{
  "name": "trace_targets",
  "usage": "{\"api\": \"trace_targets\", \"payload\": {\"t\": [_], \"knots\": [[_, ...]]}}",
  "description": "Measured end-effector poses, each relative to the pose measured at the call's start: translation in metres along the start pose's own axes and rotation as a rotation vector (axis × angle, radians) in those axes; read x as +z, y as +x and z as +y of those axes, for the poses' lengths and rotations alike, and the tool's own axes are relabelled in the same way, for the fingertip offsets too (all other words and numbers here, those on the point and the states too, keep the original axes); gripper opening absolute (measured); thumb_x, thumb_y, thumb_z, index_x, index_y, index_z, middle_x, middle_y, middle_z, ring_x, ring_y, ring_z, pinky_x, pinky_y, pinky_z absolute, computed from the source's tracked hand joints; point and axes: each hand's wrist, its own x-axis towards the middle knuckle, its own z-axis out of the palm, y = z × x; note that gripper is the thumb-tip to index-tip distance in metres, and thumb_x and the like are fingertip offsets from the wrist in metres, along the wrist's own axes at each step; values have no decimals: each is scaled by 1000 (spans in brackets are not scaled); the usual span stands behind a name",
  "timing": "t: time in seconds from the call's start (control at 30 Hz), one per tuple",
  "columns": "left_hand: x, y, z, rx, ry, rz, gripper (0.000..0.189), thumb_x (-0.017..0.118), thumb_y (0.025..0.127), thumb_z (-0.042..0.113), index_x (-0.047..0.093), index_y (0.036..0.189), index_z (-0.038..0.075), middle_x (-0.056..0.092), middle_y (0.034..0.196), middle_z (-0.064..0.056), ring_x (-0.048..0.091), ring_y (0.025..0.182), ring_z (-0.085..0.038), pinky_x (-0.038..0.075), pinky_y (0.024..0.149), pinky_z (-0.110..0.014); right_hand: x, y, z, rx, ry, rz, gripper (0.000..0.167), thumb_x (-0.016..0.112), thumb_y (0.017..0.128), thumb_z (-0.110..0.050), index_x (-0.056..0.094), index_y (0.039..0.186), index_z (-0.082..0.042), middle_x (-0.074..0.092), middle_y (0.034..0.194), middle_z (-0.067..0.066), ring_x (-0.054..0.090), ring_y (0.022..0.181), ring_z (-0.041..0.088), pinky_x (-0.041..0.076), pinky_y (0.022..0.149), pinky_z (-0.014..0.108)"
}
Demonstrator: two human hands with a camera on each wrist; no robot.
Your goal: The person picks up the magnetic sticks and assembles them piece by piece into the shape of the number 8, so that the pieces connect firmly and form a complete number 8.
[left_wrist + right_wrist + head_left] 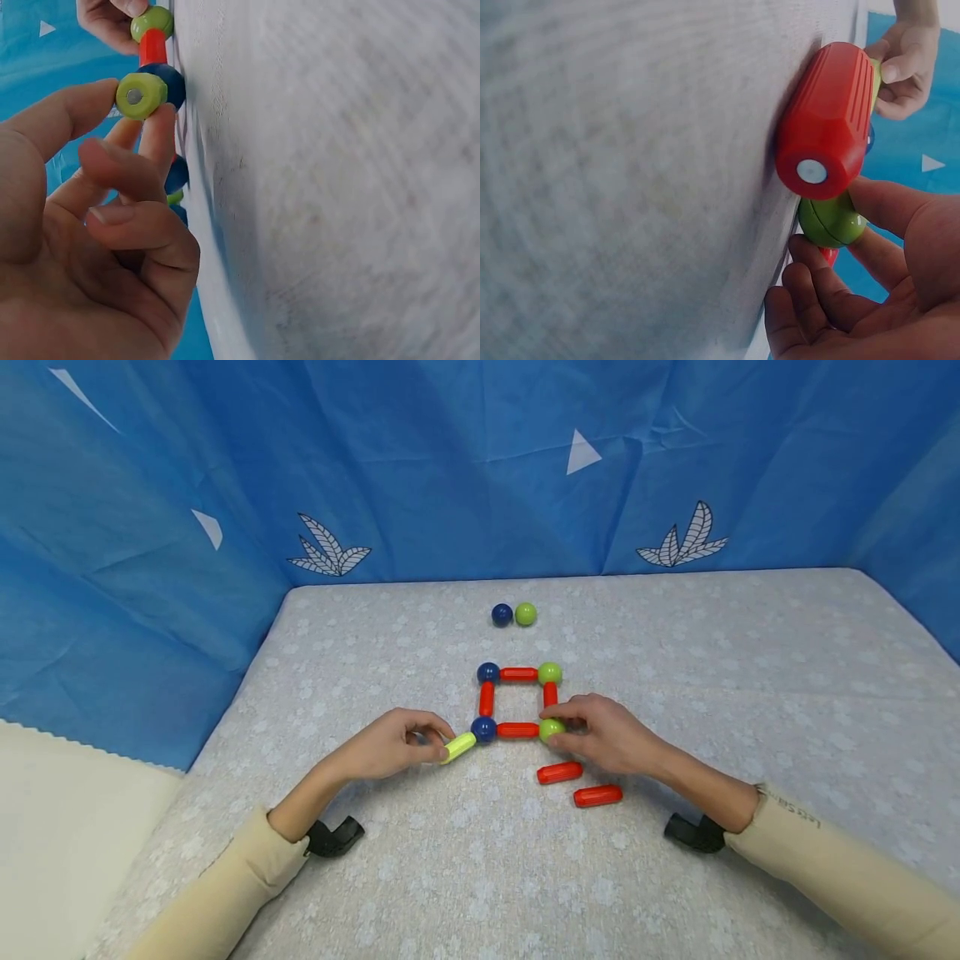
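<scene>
Four red magnetic rods and corner balls form a square on the table; its left corners are dark blue balls (488, 673), its right ones green. My left hand (393, 745) pinches a yellow-green rod (460, 746) between thumb and fingers, its far end right at the near-left blue ball (483, 729). In the left wrist view the rod (141, 96) points end-on, a round metal tip showing. My right hand (609, 732) pinches the near-right green ball (551, 730). The right wrist view shows that green ball (831, 219) between thumb and fingers, behind a large red rod (825, 124).
Two loose red rods, one nearer the square (559, 772) and one farther right (597, 796), lie before my right hand. Behind the square sit a blue ball (502, 615) and a green ball (526, 613). A blue curtain (480, 468) hangs beyond the patterned tablecloth (480, 877).
</scene>
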Motion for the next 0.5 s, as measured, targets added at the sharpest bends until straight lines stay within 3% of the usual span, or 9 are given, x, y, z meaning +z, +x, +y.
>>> {"api": "trace_targets", "payload": {"t": [0.23,0.5], "knots": [[10,1,8,-3,-98,-84,36,70,94,19,61,127,9,70,97,-2,52,56,-18,46,51,-31,0,0,0,-6,-8,11,36,73,91,-15,68,126,-7,62,96,-2,53,86,19,46,74,35],[20,4,15,26,-110,-142,40,68,95,18,58,133,11,70,95,-1,54,53,-19,48,53,-32,1,0,-1,1,-9,6,37,73,91,-14,67,126,-7,61,94,-1,52,86,20,46,72,35]]}}
